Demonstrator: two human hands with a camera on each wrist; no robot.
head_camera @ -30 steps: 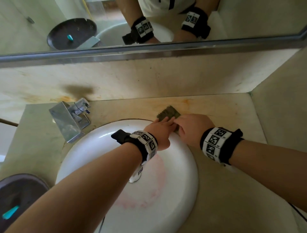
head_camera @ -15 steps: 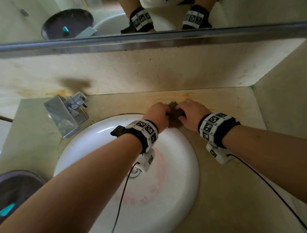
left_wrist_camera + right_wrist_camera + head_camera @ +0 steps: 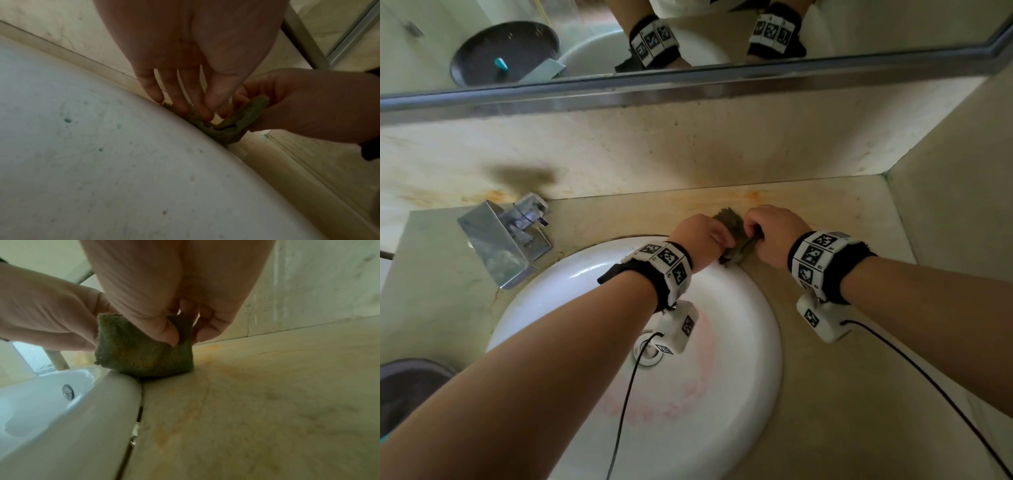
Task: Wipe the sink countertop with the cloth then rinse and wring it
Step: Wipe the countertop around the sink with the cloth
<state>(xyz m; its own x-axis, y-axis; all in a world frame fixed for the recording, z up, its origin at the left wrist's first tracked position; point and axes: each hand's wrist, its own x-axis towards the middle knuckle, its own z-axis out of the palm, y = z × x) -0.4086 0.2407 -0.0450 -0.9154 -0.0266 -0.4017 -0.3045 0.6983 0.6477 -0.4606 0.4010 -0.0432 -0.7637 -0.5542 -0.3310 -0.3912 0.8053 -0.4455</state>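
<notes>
Cloth: we see a small green cloth [image 3: 144, 352], folded into a bunched pad, resting on the beige tabletop [image 3: 842, 394] right at the far rim of the white sink [image 3: 739, 342], its lower edge touching both rim and stone.
Left grip: our left hand [image 3: 702, 240] reaches over the basin; in the left wrist view its fingertips [image 3: 205, 113] curl down onto the near edge of the cloth and pinch it.
Right grip: our right hand [image 3: 774, 233] is clenched around the cloth; the right wrist view shows the thumb [image 3: 166, 332] pressed into the front face and the other fingers curled behind.
Hands together: we find both hands meeting over the cloth, knuckles nearly touching.
Tabletop: orange-yellow staining [image 3: 750, 197] runs along the back edge just beyond the cloth.
Sink: a round metal drain [image 3: 647, 353] sits at the bottom of the basin, with a faint pink ring around it.
Tap: a square chrome faucet [image 3: 503, 240] stands to the left of the basin, well apart from the hands.
Mirror: we see both wristbands reflected in the mirror [image 3: 893, 27] above the backsplash.
</notes>
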